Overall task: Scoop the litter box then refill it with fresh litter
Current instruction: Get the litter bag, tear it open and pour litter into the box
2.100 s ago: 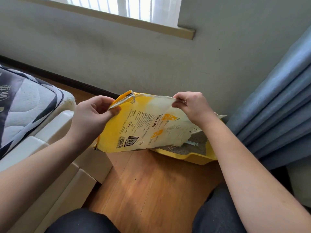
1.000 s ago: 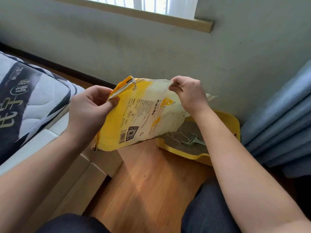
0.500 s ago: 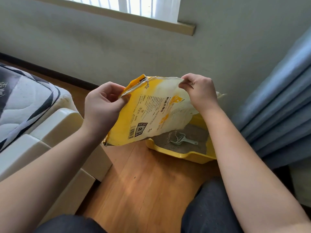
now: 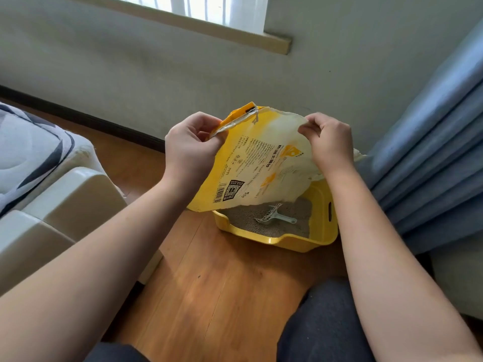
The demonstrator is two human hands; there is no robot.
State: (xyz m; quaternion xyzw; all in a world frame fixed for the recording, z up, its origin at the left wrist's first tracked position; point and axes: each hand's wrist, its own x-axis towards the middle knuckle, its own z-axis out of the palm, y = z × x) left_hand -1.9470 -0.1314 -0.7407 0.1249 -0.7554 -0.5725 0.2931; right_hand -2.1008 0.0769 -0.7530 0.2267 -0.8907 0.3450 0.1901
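A yellow and white litter bag point(image 4: 258, 165) hangs in the air above the yellow litter box point(image 4: 321, 226). My left hand point(image 4: 190, 150) pinches the bag's upper left corner. My right hand point(image 4: 326, 142) pinches its upper right edge. The bag looks limp and flat. The box stands on the wooden floor against the wall and holds grey litter point(image 4: 245, 220). A pale slotted scoop point(image 4: 274, 216) lies on the litter. The bag hides the far part of the box.
A blue curtain point(image 4: 431, 152) hangs right beside the box. A white bed frame point(image 4: 65, 205) with a patterned mattress point(image 4: 28, 147) stands at the left. My knees in dark trousers point(image 4: 321, 322) are at the bottom. Wooden floor point(image 4: 222, 283) lies between them.
Both hands have lifted the bag higher and a little to the right over the box. More of the litter and the scoop shows under the bag's lower edge.
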